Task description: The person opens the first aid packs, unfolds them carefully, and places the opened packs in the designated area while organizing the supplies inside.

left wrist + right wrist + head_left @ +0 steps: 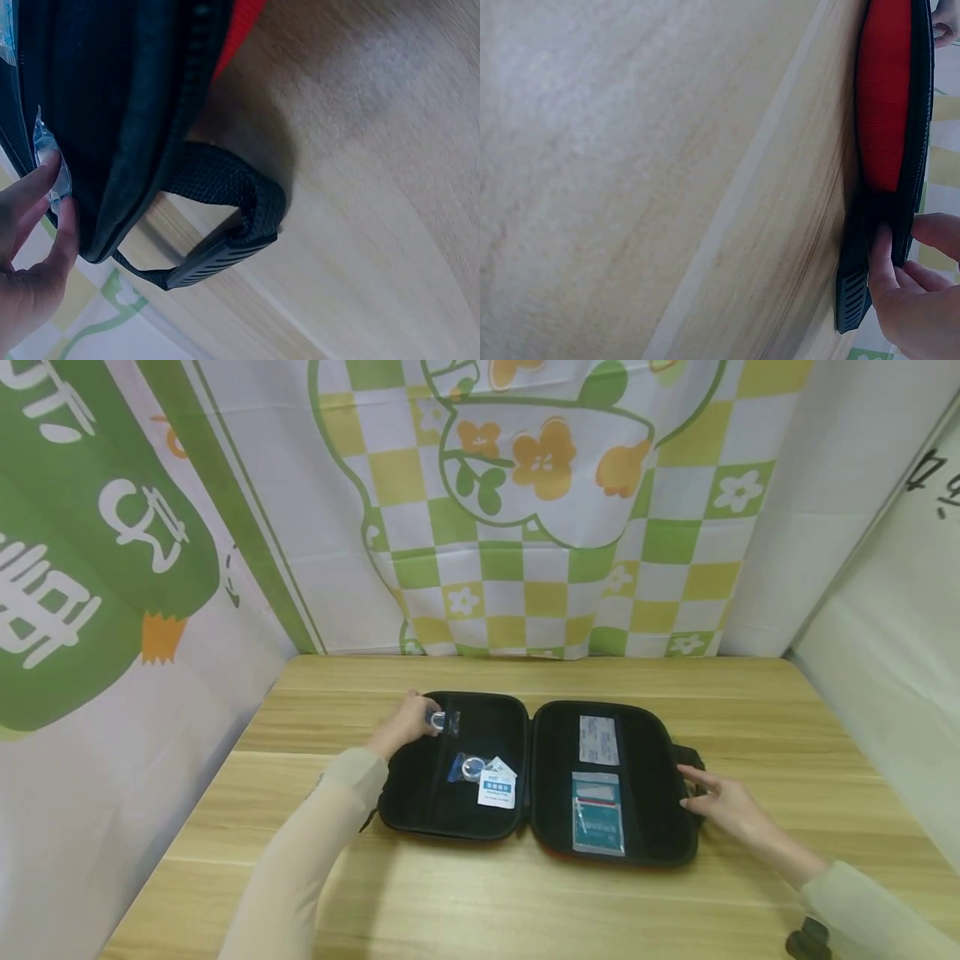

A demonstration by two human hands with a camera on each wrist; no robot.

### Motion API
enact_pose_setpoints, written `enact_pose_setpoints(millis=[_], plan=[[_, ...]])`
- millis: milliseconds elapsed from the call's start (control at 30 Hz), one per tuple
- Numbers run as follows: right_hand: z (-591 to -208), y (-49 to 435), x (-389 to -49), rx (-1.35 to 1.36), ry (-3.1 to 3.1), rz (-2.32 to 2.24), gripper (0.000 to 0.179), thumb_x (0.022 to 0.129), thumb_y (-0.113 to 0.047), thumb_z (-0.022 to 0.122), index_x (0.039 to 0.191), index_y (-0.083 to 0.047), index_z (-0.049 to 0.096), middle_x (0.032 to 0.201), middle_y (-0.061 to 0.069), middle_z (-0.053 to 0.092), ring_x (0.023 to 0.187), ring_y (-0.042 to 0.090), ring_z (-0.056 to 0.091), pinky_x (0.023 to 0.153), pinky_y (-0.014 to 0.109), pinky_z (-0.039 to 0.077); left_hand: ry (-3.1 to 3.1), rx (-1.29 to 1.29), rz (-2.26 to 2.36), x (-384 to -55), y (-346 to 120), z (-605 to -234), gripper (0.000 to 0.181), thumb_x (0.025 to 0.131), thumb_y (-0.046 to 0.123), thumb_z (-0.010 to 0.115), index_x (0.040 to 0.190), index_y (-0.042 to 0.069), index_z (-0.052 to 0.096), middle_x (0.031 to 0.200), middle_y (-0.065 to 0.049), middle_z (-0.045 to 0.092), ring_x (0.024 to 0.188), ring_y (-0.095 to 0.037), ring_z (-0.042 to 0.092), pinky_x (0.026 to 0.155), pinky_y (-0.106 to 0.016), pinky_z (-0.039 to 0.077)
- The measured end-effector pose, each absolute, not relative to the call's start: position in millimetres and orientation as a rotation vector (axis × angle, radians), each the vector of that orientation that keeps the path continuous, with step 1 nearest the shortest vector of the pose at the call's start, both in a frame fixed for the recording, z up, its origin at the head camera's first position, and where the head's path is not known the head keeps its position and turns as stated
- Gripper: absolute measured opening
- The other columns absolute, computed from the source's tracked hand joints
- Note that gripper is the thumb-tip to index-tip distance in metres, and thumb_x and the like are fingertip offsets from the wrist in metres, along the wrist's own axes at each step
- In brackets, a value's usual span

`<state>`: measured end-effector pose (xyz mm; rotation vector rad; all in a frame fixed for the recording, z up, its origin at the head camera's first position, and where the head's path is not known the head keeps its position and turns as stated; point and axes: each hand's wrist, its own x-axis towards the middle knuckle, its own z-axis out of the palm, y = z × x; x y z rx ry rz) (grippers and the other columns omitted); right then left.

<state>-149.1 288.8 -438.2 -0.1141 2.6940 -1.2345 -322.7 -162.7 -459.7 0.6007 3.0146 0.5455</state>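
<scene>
A black zip case (480,827) with a red outside lies unfolded on the wooden table. My left hand (409,725) pinches a small clear-wrapped roll (438,720) at the back of the left half; the wrapper (46,146) shows between thumb and fingers in the left wrist view. A second wrapped roll (473,767) and white-and-blue alcohol pad packets (497,787) lie in that half. The right half holds a white packet (598,740) and a teal packet in a clear bag (597,814). My right hand (720,806) grips the rim of the right half, beside the handle.
A black carrying handle (225,259) sticks out past the left half's outer edge. The wooden table (450,902) extends around the case. Behind it hangs a patterned curtain (540,602), with printed cloth at both sides. A small black object (808,939) sits by the right sleeve.
</scene>
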Motion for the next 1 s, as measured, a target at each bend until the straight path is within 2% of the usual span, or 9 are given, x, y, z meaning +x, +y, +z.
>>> enact_pose_setpoints(millis=[67, 200, 267, 400, 467, 533, 700, 933, 1000], plan=[[-438.0, 288.9, -149.0, -0.125, 2.698, -1.227, 0.057, 0.083, -0.011, 0.057, 0.13, 0.008, 0.034, 0.129, 0.038, 0.029, 0.091, 0.032, 0.053, 0.054, 0.024, 0.04, 3.032, 0.579, 0.577, -362.3, -176.5, -508.0, 0.044, 0.061, 0.016, 0.08, 0.101, 0.006, 0.066, 0.099, -0.013, 0.057, 0.094, -0.028, 0.049, 0.081, -0.038, 0.043], [-438.2, 289.4, -149.0, -0.14, 2.719, -1.198, 0.056, 0.083, -0.012, 0.058, 0.13, 0.009, 0.034, 0.129, 0.037, 0.03, 0.105, 0.043, 0.047, 0.068, 0.026, 0.043, 3.067, 0.647, 0.626, -467.8, -219.7, -641.7, 0.055, 0.045, 0.037, 0.085, 0.095, 0.02, 0.068, 0.094, 0.0, 0.063, 0.092, -0.024, 0.052, 0.079, -0.038, 0.043], [-438.3, 289.7, -149.0, -0.139, 2.715, -1.202, 0.056, 0.083, -0.012, 0.058, 0.13, 0.008, 0.034, 0.129, 0.037, 0.029, 0.107, 0.045, 0.045, 0.07, 0.029, 0.044, 3.038, 0.631, 0.655, -498.9, -232.1, -680.9, 0.058, 0.044, 0.045, 0.084, 0.095, 0.024, 0.066, 0.095, 0.005, 0.062, 0.091, -0.02, 0.055, 0.08, -0.038, 0.044], [-438.8, 290.1, -148.8, -0.134, 2.685, -1.221, 0.057, 0.084, -0.013, 0.057, 0.131, 0.008, 0.033, 0.131, 0.035, 0.028, 0.113, 0.051, 0.034, 0.081, 0.046, 0.045, 2.905, 0.541, 0.855, -524.9, -245.8, -722.0, 0.059, 0.043, 0.043, 0.084, 0.096, 0.026, 0.064, 0.084, 0.004, 0.062, 0.067, -0.015, 0.06, 0.057, -0.032, 0.051], [-439.1, 290.3, -148.9, -0.131, 2.665, -1.237, 0.058, 0.084, -0.014, 0.057, 0.131, 0.008, 0.032, 0.132, 0.034, 0.027, 0.115, 0.053, 0.029, 0.086, 0.054, 0.04, 2.831, 0.471, 0.948, -520.4, -245.4, -720.2, 0.057, 0.046, 0.036, 0.085, 0.097, 0.024, 0.063, 0.079, 0.002, 0.061, 0.056, -0.015, 0.059, 0.046, -0.029, 0.05], [-439.4, 290.4, -149.3, -0.129, 2.658, -1.243, 0.058, 0.084, -0.014, 0.057, 0.132, 0.008, 0.032, 0.133, 0.034, 0.026, 0.116, 0.053, 0.027, 0.087, 0.057, 0.038, 2.802, 0.426, 0.994, -508.0, -240.6, -706.1, 0.054, 0.051, 0.026, 0.085, 0.099, 0.021, 0.063, 0.077, -0.001, 0.061, 0.052, -0.016, 0.059, 0.042, -0.029, 0.049], [-439.9, 290.9, -149.9, -0.122, 2.648, -1.251, 0.058, 0.084, -0.013, 0.057, 0.132, 0.008, 0.031, 0.133, 0.035, 0.024, 0.116, 0.053, 0.026, 0.087, 0.056, 0.038, 2.827, 0.405, 1.016, -461.8, -220.9, -647.7, 0.042, 0.061, 0.004, 0.077, 0.101, 0.012, 0.065, 0.077, -0.002, 0.061, 0.056, -0.014, 0.058, 0.045, -0.027, 0.049], [-440.5, 290.9, -149.3, -0.109, 2.673, -1.212, 0.059, 0.084, -0.016, 0.058, 0.132, 0.007, 0.032, 0.131, 0.037, 0.025, 0.114, 0.051, 0.033, 0.078, 0.041, 0.044, 2.796, 0.378, 1.112, -411.3, -202.4, -584.2, 0.035, 0.063, -0.004, 0.071, 0.097, 0.003, 0.066, 0.076, -0.01, 0.063, 0.061, -0.018, 0.06, 0.05, -0.027, 0.05], [-440.6, 290.9, -149.5, -0.111, 2.673, -1.211, 0.059, 0.084, -0.016, 0.057, 0.132, 0.007, 0.032, 0.131, 0.036, 0.025, 0.114, 0.051, 0.031, 0.081, 0.045, 0.044, 2.814, 0.387, 1.109, -407.1, -200.5, -577.9, 0.034, 0.062, -0.005, 0.071, 0.096, 0.003, 0.066, 0.073, -0.009, 0.061, 0.059, -0.018, 0.058, 0.048, -0.026, 0.049]])
